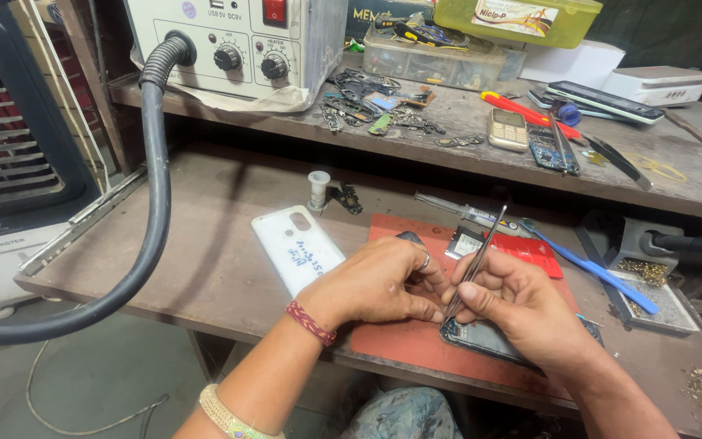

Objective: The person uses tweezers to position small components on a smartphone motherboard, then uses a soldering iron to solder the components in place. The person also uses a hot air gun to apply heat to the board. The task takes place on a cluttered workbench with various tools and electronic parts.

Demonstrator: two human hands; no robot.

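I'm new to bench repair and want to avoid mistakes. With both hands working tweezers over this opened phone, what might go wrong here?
1. The right hand holds metal tweezers tip-down at the opened phone; a slip may scratch or short parts inside.
2. The phone overhangs the red mat near the bench edge; pressure from the left hand might tip it off.
3. The white back cover beside the left wrist could get nudged.

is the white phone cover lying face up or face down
Face down: the white phone cover lies flat on the bench, outer back and camera cutout showing.
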